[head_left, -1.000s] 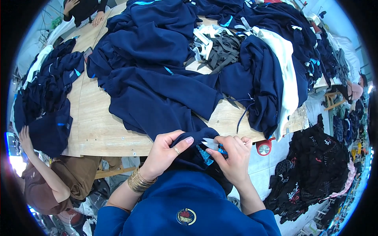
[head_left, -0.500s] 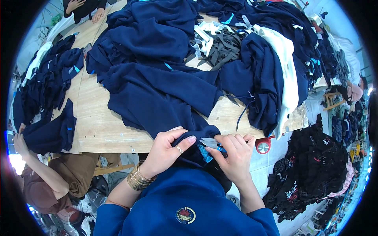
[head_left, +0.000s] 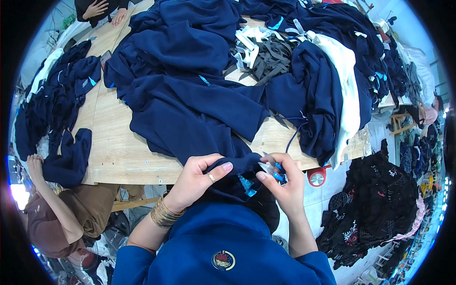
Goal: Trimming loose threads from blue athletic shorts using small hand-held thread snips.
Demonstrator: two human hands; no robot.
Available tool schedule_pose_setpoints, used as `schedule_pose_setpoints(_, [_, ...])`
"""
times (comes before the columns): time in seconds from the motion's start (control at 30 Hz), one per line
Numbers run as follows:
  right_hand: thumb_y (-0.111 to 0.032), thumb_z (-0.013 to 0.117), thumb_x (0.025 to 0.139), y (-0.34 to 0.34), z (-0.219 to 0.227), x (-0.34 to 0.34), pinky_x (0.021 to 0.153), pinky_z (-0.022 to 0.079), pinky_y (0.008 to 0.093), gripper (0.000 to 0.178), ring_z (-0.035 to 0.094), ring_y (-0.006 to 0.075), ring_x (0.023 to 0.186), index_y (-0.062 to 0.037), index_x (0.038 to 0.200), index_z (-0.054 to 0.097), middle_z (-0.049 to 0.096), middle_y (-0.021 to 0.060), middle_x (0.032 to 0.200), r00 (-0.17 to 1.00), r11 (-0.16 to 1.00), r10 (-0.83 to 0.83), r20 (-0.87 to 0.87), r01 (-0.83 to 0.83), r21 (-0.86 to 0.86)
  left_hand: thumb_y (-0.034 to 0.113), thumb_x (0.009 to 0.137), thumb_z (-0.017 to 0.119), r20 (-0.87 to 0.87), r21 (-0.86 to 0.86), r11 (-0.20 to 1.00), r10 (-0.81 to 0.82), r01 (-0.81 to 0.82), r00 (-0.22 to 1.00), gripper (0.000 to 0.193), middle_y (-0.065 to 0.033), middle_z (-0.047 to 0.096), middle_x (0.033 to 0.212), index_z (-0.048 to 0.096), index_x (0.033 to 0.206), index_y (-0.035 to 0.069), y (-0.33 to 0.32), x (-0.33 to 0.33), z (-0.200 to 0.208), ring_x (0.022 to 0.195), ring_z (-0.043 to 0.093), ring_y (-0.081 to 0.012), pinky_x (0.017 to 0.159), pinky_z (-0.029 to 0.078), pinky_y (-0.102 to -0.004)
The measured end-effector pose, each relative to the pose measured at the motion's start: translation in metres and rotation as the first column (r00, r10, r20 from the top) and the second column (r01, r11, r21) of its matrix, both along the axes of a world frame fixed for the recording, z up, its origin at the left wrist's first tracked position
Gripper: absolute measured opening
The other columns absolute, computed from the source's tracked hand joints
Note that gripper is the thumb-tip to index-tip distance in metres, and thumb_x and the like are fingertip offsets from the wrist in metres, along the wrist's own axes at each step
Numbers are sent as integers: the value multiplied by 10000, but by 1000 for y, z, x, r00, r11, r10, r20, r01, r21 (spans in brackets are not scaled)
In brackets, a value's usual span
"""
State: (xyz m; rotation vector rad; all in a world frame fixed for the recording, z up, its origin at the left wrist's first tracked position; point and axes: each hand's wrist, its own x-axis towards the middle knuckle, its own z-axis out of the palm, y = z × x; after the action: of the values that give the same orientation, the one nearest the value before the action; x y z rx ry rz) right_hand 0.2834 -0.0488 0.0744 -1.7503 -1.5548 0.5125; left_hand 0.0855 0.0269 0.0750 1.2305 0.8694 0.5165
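Observation:
My left hand (head_left: 199, 178), with a ring and gold bangles on the wrist, pinches the edge of a navy blue garment (head_left: 190, 111) at the near edge of the wooden table (head_left: 118, 152). My right hand (head_left: 282, 183) grips small blue-handled thread snips (head_left: 278, 172) right next to the same fabric edge, beside a pale label and a turquoise trim (head_left: 247, 184). The garment spreads away from me across the table into a big navy pile.
More navy garments (head_left: 57, 99) heap at the table's left. White cloth (head_left: 344, 90) and grey straps (head_left: 268, 57) lie at the back. A person in brown (head_left: 52, 223) crouches at lower left; another person's hands (head_left: 102, 9) rest at the far edge. Black clothes (head_left: 380, 204) pile on the floor right.
The person at left has pulled a navy piece off the table's left edge and down. My hands stay on the fabric edge, fingers shifting slightly.

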Motion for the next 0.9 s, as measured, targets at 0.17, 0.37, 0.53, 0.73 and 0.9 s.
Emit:
schedule_pose_setpoints(0.17, [-159, 727, 737, 9, -8, -16, 657, 321, 262, 157, 484, 123, 598, -85, 840, 635, 586, 13, 705, 909, 997, 52, -414, -67, -23, 188, 872, 622, 75, -58, 998, 18, -14, 997, 191, 26, 581, 738, 656, 925, 7, 0, 3, 0, 680, 476, -41, 628, 385, -198])
schedule_pose_setpoints(0.37, [-93, 670, 804, 9, -11, -18, 600, 342, 210, 79, 493, 58, 644, -39, 800, 613, 569, -5, 703, 762, 1000, 5, -647, -14, -8, 171, 835, 663, 12, 165, 984, -71, 68, 997, 180, 15, 580, 782, 663, 923, 15, 9, -2, -7, 680, 479, -52, 640, 405, -201])
schedule_pose_setpoints(0.53, [-80, 634, 843, 6, -5, -9, 607, 381, 172, 84, 477, 36, 673, -17, 830, 580, 554, -15, 723, 664, 1000, -1, -748, -21, -20, 153, 853, 630, 104, 9, 1000, -10, 10, 994, 121, 4, 568, 789, 611, 892, 41, 7, -3, -7, 692, 494, -60, 654, 417, -208])
schedule_pose_setpoints(0.73, [-85, 633, 844, 8, -6, -12, 616, 383, 179, 88, 475, 40, 676, -14, 841, 581, 562, -12, 763, 797, 999, 34, -603, -7, 47, 144, 866, 617, 158, -54, 998, -18, 27, 987, 116, -11, 593, 821, 576, 888, 38, 8, -3, -9, 727, 539, -50, 681, 444, -179])
schedule_pose_setpoints(0.9, [-86, 639, 841, 12, -5, -8, 605, 368, 177, 91, 459, 37, 670, -14, 855, 586, 559, -14, 754, 835, 990, -86, -544, 130, 44, 107, 864, 613, 220, -113, 992, 76, -52, 972, 173, -46, 617, 864, 534, 1000, 35, 7, -1, -6, 765, 581, -56, 693, 459, -165])
